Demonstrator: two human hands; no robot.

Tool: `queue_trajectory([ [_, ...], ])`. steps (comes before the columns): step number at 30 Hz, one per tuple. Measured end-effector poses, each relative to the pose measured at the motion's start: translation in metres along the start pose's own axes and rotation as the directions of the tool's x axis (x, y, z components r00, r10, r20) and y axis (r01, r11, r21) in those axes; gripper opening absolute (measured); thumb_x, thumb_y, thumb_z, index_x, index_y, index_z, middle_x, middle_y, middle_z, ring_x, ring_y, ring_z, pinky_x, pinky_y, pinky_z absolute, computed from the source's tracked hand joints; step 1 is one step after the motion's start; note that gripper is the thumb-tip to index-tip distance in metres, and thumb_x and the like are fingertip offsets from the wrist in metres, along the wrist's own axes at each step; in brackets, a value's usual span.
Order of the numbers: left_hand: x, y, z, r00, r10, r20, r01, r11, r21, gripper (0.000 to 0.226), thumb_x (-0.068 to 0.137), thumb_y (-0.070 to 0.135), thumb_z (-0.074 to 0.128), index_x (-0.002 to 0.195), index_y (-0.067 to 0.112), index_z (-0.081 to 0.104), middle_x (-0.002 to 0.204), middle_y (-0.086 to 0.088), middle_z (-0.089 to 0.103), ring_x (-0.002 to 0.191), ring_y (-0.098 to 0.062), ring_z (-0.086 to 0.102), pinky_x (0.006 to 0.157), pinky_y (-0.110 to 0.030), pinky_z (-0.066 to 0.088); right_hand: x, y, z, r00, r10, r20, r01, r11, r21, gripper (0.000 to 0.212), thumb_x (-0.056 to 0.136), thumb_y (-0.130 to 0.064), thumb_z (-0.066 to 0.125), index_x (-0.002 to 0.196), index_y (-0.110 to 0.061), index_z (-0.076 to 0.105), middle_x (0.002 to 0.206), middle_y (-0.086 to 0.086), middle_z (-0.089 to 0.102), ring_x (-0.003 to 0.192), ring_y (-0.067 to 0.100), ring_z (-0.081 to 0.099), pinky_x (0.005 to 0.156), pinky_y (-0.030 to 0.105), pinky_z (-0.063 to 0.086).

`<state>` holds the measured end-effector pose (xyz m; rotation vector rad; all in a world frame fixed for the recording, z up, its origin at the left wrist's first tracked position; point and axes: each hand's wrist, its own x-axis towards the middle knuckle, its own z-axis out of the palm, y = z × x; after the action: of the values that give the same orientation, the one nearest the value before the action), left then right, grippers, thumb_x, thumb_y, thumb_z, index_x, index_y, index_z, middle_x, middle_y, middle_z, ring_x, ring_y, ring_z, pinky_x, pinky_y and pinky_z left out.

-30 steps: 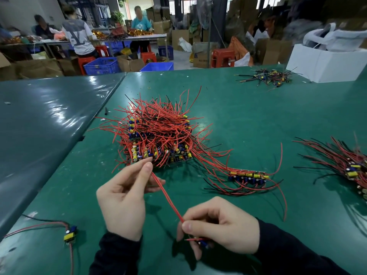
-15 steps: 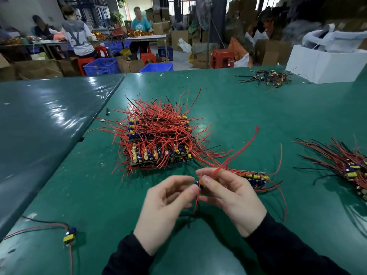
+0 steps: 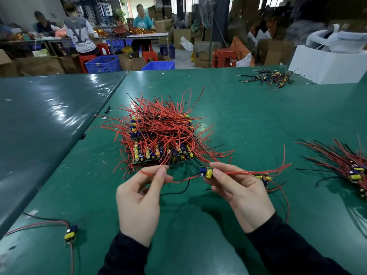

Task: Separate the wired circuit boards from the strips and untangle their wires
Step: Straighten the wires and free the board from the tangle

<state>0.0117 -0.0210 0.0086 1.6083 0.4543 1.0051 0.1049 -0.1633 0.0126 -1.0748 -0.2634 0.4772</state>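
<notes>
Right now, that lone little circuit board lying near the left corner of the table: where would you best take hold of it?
Pinch the lone board by its two long edges, coming straight down from above. It lies flat on the green table, and its red and black wires trail off its ends, so the sides are free. Pulling the wires would probably strain their joints.

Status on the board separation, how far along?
Done: one freed board lies near left, and a sorted bunch sits at right. In hand: the right hand grips a single board while the left hand pinches its red wire. Left: the big tangled pile of boards mid-table, the bulk of it.
</notes>
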Motion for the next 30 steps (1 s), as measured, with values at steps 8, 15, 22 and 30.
queue_trajectory([
  [8, -0.006, 0.010, -0.004, 0.887, 0.445, -0.123, -0.449, 0.893, -0.008, 0.016, 0.082, 0.021, 0.067, 0.072, 0.015, 0.056, 0.069, 0.001, 0.054, 0.059, -0.015, 0.048, 0.057, -0.021, 0.037, 0.004, -0.002, -0.002, 0.994, -0.046, -0.103, 0.060, 0.989, 0.133, 0.012, 0.063, -0.004, 0.067, 0.070, -0.009, 0.075, 0.079, 0.015, 0.073, 0.074, 0.023, 0.072, 0.059, 0.020, 0.055],
  [15, -0.027, 0.007, 0.025, 0.914, -0.271, 0.301, 0.323, 0.936, -0.138, 0.027, 0.070, 0.042, 0.076, 0.071, 0.015, 0.077, 0.071, -0.009, 0.073, 0.059, -0.026, 0.069, 0.049, -0.030, 0.054, -0.007, 0.003, 0.000, 0.925, -0.371, 0.083, 0.379, 0.884, -0.274, 0.021, 0.063, 0.007, 0.077, 0.065, -0.013, 0.074, 0.075, 0.002, 0.073, 0.072, 0.012, 0.068, 0.068, 0.018, 0.053],
  [22, -0.011, 0.010, 0.016, 0.909, -0.370, 0.193, 0.417, 0.797, -0.437, 0.017, 0.068, 0.015, 0.064, 0.075, 0.011, 0.078, 0.076, -0.008, 0.074, 0.064, -0.011, 0.070, 0.054, -0.017, 0.052, -0.014, 0.008, 0.002, 0.858, -0.403, 0.319, 0.503, 0.787, -0.358, 0.016, 0.070, 0.000, 0.073, 0.069, -0.015, 0.075, 0.083, -0.003, 0.070, 0.073, 0.009, 0.067, 0.068, 0.015, 0.049],
  [30, 0.002, 0.013, 0.002, 0.936, -0.342, 0.088, 0.344, 0.827, -0.445, 0.014, 0.068, 0.011, 0.063, 0.069, 0.013, 0.078, 0.075, -0.007, 0.074, 0.063, -0.010, 0.069, 0.056, -0.018, 0.054, 0.021, -0.018, -0.023, 0.992, -0.121, -0.025, 0.114, 0.973, -0.202, 0.027, 0.089, 0.015, 0.044, 0.096, -0.002, 0.064, 0.088, 0.011, 0.071, 0.079, 0.021, 0.071, 0.070, 0.024, 0.057],
])
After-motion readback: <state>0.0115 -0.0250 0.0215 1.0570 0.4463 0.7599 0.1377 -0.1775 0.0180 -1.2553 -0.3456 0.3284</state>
